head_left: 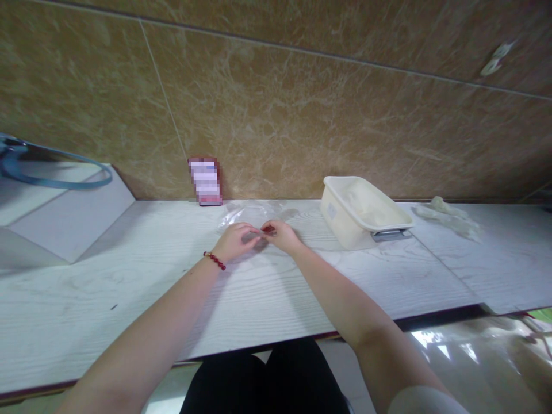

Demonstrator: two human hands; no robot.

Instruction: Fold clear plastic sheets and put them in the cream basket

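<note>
Small reddish item (269, 229) in the right fingers (278, 227), partly hidden, nature unclear

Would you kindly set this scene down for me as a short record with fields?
Left hand: fingertips close to the right hand's; red bead bracelet on the wrist
Right hand: fingers around a small dark red item, too small to identify
Just beyond hands: clear plastic on the white wood-grain tabletop
By the marbled wall: upright phone, screen blurred
Right side: cream plastic bin, crumpled translucent plastic
Left side: white box, blue strap
</note>
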